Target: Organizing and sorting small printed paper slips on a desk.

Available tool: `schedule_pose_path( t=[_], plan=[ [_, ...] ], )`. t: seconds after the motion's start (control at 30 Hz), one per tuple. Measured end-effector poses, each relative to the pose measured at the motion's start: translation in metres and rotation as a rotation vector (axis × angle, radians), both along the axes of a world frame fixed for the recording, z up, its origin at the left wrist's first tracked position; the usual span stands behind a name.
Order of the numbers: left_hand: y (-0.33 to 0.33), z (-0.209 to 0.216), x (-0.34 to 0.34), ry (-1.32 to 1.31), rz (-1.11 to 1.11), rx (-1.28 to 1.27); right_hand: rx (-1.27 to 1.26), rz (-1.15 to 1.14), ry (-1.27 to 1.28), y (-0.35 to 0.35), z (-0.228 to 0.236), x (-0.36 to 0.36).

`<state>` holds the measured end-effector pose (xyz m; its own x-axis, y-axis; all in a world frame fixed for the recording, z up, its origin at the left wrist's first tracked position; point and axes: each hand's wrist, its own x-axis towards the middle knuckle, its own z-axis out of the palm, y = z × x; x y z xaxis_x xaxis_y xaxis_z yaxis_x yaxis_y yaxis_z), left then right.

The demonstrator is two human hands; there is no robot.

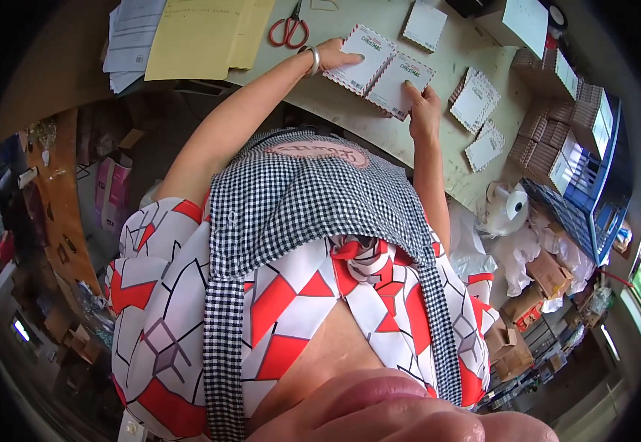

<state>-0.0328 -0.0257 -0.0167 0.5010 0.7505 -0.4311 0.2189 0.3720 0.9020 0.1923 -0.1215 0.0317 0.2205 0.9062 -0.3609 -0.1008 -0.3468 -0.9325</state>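
Two white cards with scalloped red-and-dark edges and small print lie side by side at the table's near edge, perhaps as the tops of small stacks. My left hand (pixel 333 56) grips the left card (pixel 365 65) at its left side, thumb on top and the other fingers mostly hidden. At the lower right corner of the right card (pixel 400 87), my right hand (pixel 425 109) pinches it, thumb on the face. The two cards meet along their inner edges. Above them on the table is a white square stack of cards (pixel 424 26).
Red-handled scissors (pixel 288 32) and yellow paper sheets (pixel 196 40) lie to the left. Loose piles of scalloped cards (pixel 475 99) sit to the right. Beyond them, many stacked card bundles (pixel 549 140) stand by a blue crate (pixel 604 199). A white roll (pixel 508 208) is by the table's right edge.
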Motion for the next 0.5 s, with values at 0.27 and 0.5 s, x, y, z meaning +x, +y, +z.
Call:
schedule_pose_path(
  t=[0.27,0.5],
  plan=[
    [0.003,-0.007,0.000,0.048,-0.019,-0.025,-0.023,0.010,-0.001,0.007,-0.012,-0.005],
    [-0.001,0.005,0.001,0.049,-0.015,-0.011,0.013,0.021,-0.321,0.006,-0.008,-0.011]
  ],
)
